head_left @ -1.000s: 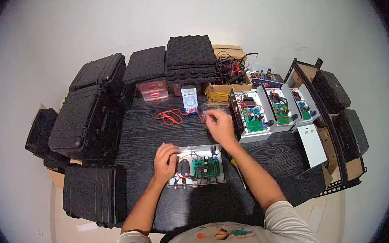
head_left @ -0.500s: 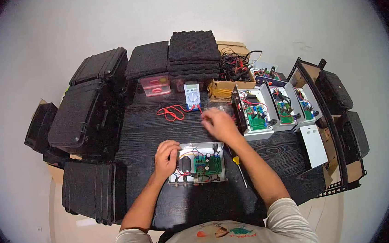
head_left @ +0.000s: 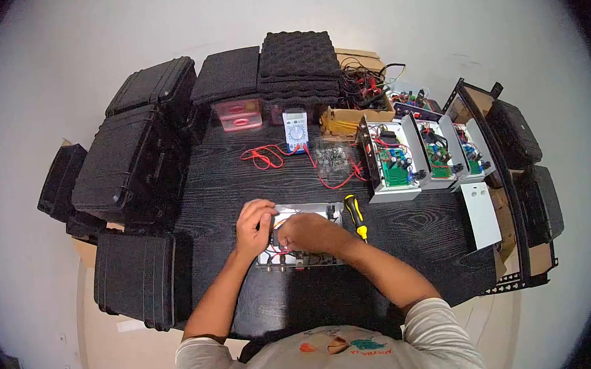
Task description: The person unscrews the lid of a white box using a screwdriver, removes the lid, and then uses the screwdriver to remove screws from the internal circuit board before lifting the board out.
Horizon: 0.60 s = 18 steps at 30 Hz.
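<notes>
A white open electronics enclosure (head_left: 338, 233) lies in front of me, with wires, a black block and connectors along its near edge. My left hand (head_left: 254, 224) grips its far left corner, fingers curled over the edge. My right hand (head_left: 310, 231) reaches over the enclosure with fingers pinched down near the black block; whatever is between the fingertips is hidden. That hand covers most of the circuit board. A yellow-and-black screwdriver (head_left: 355, 214) lies just right of the enclosure.
A multimeter (head_left: 296, 134) with red leads (head_left: 262, 158) stands farther back, near a clear compartment box of small parts (head_left: 334, 158). Opened white enclosures (head_left: 394, 190) with circuit boards line the right. Black hard cases (head_left: 134, 272) stack at left; foam sheets (head_left: 297, 61) sit behind. A white panel (head_left: 480, 216) lies right.
My right hand has come back from near the multimeter leads and down into the enclosure. My left hand stays at the corner. The view has shifted slightly.
</notes>
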### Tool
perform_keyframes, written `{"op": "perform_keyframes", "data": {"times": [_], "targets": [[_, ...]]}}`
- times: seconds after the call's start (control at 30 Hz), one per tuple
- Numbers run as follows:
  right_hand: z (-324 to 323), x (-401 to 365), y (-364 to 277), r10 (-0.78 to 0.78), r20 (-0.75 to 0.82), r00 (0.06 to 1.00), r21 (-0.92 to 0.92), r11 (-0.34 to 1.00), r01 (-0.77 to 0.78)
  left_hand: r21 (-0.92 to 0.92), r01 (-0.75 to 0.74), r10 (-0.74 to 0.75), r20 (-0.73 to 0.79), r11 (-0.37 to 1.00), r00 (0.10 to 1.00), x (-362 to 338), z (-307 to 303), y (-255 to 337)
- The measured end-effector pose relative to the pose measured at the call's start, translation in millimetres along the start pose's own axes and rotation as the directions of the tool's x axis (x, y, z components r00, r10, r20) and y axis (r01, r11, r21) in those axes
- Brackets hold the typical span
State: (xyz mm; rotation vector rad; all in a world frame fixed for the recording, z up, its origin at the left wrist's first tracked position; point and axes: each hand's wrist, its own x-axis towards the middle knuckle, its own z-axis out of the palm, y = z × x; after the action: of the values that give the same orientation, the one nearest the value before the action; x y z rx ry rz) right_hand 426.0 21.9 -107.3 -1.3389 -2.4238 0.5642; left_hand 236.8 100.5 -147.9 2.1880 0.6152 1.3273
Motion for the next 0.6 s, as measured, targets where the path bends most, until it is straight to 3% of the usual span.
{"op": "perform_keyframes", "data": {"times": [0.13, 0.33, 0.43, 0.53, 0.6], "targets": [[3.3, 2.2, -2.9, -0.022, 0.013, 1.000, -0.077, 0.997, 0.023, 0.011, -0.024, 0.024, -0.013, 1.000, 1.000, 0.5, 0.8, -1.4], [-9.1, -0.6, -7.1, 0.019, -0.006, 1.000, -0.008, 1.000, -0.019, -0.004, -0.062, 0.062, 0.024, 0.998, 0.998, 1.0, -2.5, 0.2], [-16.8, 9.3, 6.3, -0.106, -0.223, 0.969, 0.200, 0.968, 0.152, -0.027, -0.120, 0.122, 0.067, 0.992, 0.990, 4.4, -7.0, 8.2], [-38.3, 5.3, -8.2, 0.075, -0.332, 0.940, 0.413, 0.908, 0.073, -0.032, -0.149, 0.152, 0.102, 0.988, 0.983, 3.6, -7.2, 8.0], [-32.3, 5.4, -3.7, 0.133, -0.327, 0.936, 0.458, 0.888, 0.034, -0.026, -0.142, 0.144, 0.119, 0.990, 0.982, 1.5, -4.6, 5.0]]}}
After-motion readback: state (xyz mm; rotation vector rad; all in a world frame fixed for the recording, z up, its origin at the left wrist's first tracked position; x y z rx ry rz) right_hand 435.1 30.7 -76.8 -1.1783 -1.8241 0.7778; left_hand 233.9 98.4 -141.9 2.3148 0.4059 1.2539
